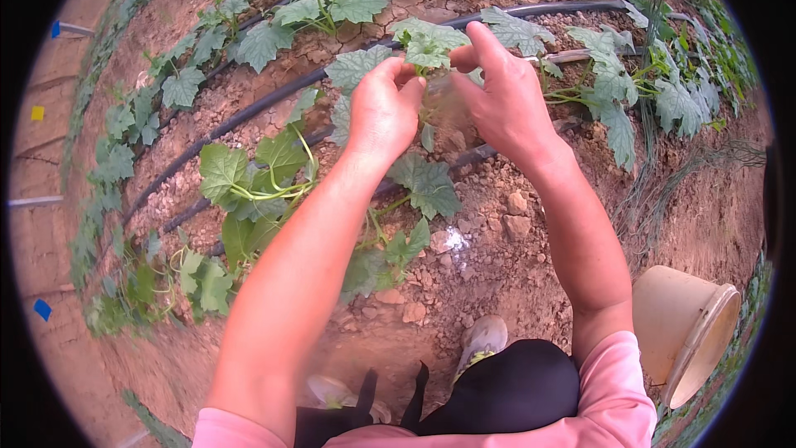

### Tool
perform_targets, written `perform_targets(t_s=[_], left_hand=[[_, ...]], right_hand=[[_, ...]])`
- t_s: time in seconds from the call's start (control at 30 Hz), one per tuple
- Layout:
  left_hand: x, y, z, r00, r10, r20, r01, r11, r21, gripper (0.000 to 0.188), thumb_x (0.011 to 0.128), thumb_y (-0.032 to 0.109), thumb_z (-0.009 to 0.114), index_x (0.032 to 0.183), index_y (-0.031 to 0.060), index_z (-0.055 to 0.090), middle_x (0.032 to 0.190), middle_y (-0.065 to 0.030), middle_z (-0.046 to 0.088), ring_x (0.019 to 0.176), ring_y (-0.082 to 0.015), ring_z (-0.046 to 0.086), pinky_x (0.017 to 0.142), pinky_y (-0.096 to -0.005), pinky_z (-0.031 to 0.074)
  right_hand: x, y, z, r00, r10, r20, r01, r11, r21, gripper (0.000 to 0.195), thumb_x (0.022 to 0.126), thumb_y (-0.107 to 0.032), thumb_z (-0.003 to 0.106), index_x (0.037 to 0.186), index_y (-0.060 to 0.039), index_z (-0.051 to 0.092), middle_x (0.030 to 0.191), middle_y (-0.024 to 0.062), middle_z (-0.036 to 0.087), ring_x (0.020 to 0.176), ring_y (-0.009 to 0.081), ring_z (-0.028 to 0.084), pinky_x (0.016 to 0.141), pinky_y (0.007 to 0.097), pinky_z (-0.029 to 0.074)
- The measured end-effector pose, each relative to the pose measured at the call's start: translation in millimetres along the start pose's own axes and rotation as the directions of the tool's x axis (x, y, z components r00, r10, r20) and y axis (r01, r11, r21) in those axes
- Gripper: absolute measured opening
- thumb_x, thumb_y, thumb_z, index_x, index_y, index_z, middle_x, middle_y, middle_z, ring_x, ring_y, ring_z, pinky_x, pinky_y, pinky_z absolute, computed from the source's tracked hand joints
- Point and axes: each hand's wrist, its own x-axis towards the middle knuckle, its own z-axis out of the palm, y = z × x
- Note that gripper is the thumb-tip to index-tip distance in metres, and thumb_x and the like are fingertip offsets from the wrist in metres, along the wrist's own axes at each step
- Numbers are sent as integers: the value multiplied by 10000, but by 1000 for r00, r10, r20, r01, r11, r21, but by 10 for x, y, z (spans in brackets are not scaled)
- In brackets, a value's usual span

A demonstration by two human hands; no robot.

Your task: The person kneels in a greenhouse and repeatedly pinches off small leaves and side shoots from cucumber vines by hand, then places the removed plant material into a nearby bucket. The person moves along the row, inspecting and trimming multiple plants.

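Observation:
A young vine with lobed green leaves, its leafy top point(429, 46) upright, stands between my hands. My left hand point(384, 109) pinches the stem just below that top between thumb and forefinger. To the right is my right hand point(507, 90), fingers apart and thumb blurred. Its bent fingers come close to the top leaves; whether they touch is unclear. Below my hands, a broad leaf point(426, 185) spreads over the soil. Beside my left forearm, a bunch of paler leaves on curled stems point(258, 183) lies across the drip hoses.
Black drip hoses point(267, 98) cross the dry, cloddy soil. Green twine point(650, 155) hangs in loose strands at the right, among more vines point(612, 84). A white plastic bucket point(678, 323) lies tipped at the lower right. My shoe point(485, 336) rests on the soil below.

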Motion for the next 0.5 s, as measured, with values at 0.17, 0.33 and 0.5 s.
perform_targets(t_s=[0.17,0.33,0.5], left_hand=[[98,25,53,999,-26,30,30,992,-120,208,991,138,658,1144,7,712,937,-21,725,772,-86,624,711,-275,525],[101,63,27,998,-31,49,41,973,-229,217,997,122,648,1157,-3,724,963,-25,739,828,-79,634,741,-269,522],[70,70,-6,997,-60,47,71,956,-284,219,996,101,644,1162,-14,728,958,-34,745,857,-81,638,771,-272,525]], right_hand=[[140,-3,163,993,113,43,-111,992,-62,362,908,-81,669,1228,25,536,949,253,710,904,458,690,754,504,542],[134,117,342,998,66,10,-66,995,73,399,913,-67,672,1278,13,534,1018,242,726,931,433,710,756,469,560],[98,197,431,996,-46,-74,46,999,-9,399,891,-37,712,1253,-14,546,1035,157,753,879,330,732,719,401,572]])
